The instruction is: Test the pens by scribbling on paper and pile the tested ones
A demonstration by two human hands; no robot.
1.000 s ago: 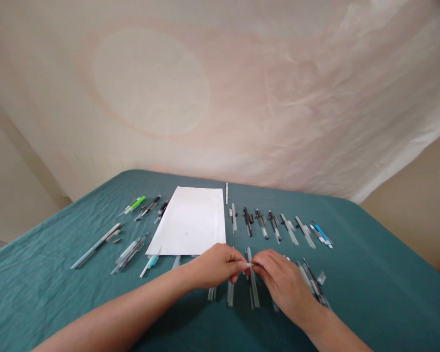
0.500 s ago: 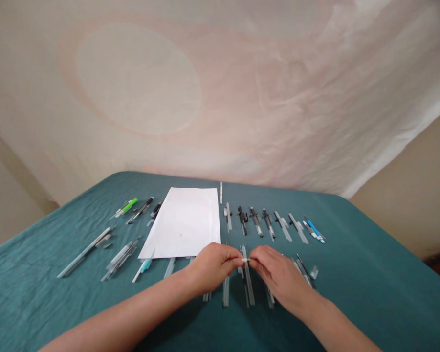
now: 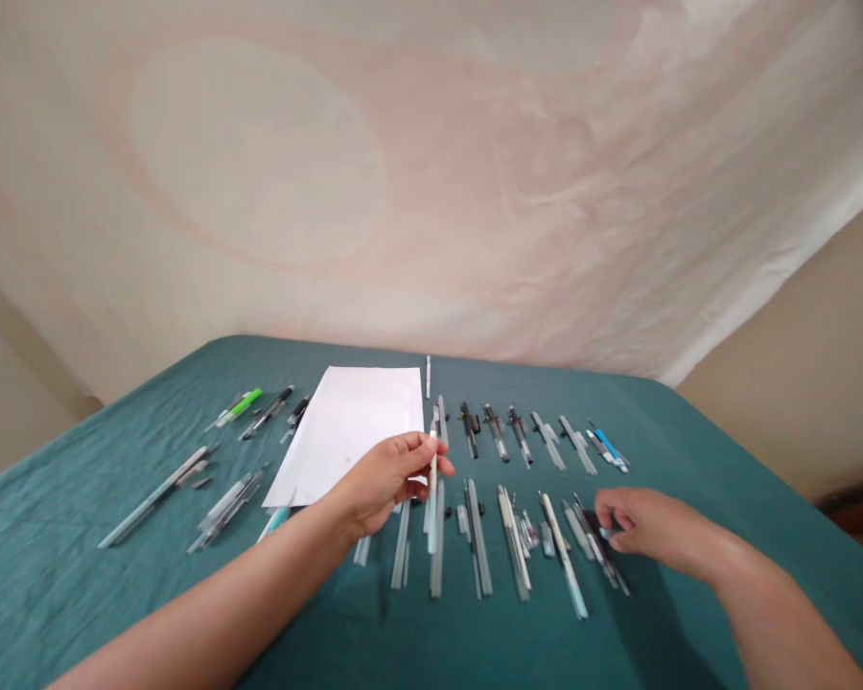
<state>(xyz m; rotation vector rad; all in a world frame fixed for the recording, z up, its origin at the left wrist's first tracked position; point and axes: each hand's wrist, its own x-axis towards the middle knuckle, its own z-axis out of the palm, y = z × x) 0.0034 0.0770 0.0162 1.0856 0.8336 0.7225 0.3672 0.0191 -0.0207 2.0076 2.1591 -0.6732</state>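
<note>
My left hand (image 3: 403, 465) is closed in a pinch round a slim pale pen (image 3: 432, 479), held nearly upright with its narrow tip pointing up, above the table in front of the paper's right edge. Over at the right, my right hand (image 3: 629, 522) has its fingers curled together on a small clear pen cap (image 3: 605, 532), mostly hidden by them. Dark pen parts (image 3: 600, 551) lie right beside those fingertips. Between the two hands, disassembled pens lie in a row, among them a clear barrel (image 3: 478, 537) and a white-and-blue pen (image 3: 565, 556).
A white paper sheet (image 3: 345, 412) lies on the green tablecloth (image 3: 475, 652). Behind it is a single pen (image 3: 428, 377). A back row of pens, including a black one (image 3: 469, 429) and a blue one (image 3: 610, 447), runs rightward. Left are a green pen (image 3: 243, 403) and long barrel (image 3: 151, 498).
My hands have come apart from where they met over the front row. The left has moved up and left with the pen; the right has moved right to the small clear cap.
</note>
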